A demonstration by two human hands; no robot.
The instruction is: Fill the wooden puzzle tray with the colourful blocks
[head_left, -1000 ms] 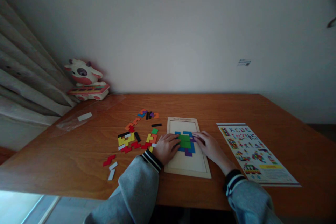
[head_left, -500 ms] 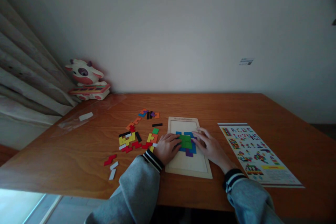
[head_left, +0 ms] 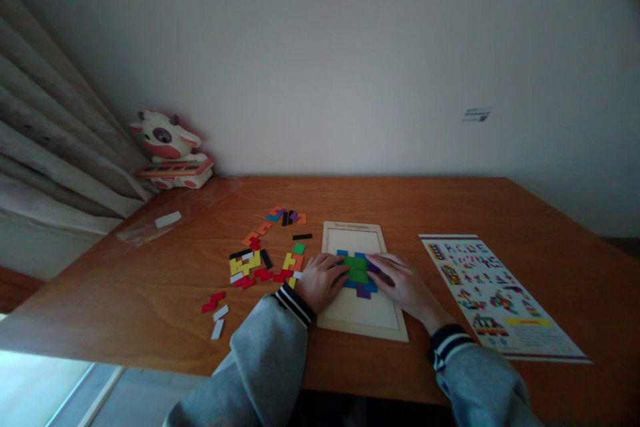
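Observation:
A shallow wooden puzzle tray (head_left: 350, 328) lies in front of me, holding a cluster of flat pieces. Green square pieces (head_left: 356, 269) form the middle, with blue pieces (head_left: 371, 285) around them and a purple piece (head_left: 363, 291) at the near edge. My left hand (head_left: 323, 281) rests over the tray's left rim, its stretched fingertips touching the left side of the cluster and hiding part of it. From the right, my right hand (head_left: 400, 283) reaches in with fingers extended and thumb apart, touching the cluster's right side. Neither hand lifts a piece.
Left of the tray, loose pieces such as yellow ones (head_left: 246, 265) and red ones (head_left: 213, 301) lie on the wooden table (head_left: 280, 363). A printed pattern sheet (head_left: 505, 300) lies to the right. A toy cow with keyboard (head_left: 173, 150) stands at the back left.
My right hand's fingers have lowered and flattened onto the right side of the cluster. The left hand stays in much the same place. The view has shifted slightly.

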